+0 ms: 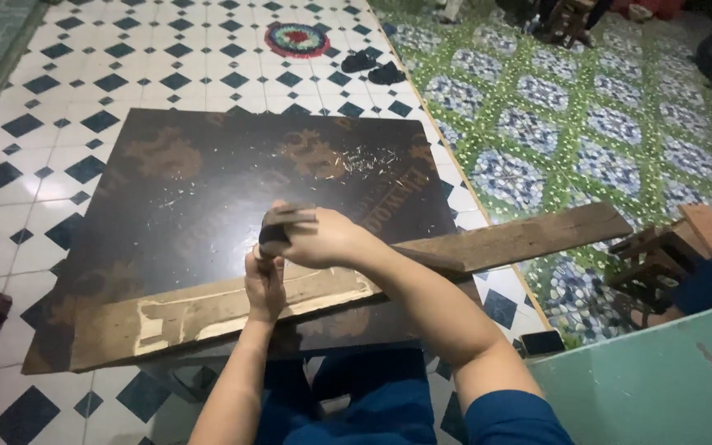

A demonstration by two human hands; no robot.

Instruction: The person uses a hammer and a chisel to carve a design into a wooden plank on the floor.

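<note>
Blue sleeve and blue trousers at bottom edge, person seated low behind a dark plywood board (208,181) laid flat over the tiled floor (59,74). Left hand (264,284) clenched around the lower end of a tool handle, standing roughly upright on the plank. Right hand (323,239) wrapped over the top of the same tool, a dark block-headed hand tool (283,224); exact kind unclear, could be a scraper or small plane, head mostly hidden by fingers. Both hands grasping it, pressing down on a long wooden plank (208,313) that lies across the near edge of the board and juts out right over the green patterned mat (587,124).

Progress, as a judgement: left part of the plank shows pale scraped patches among darker old surface, so stripping looks begun but patchy. Stretch under the hands is lighter. Right end (537,235) past the hands is uniformly dark and weathered, looks untouched. Roughly partway, much remaining. Pale shavings (364,161) scattered on the far part of the board fit with some scraping done.

Farther off: small wooden stool (661,247) at right, green panel (661,387) near right corner, pair of dark sandals (372,67), round rug (297,39) at top
</note>
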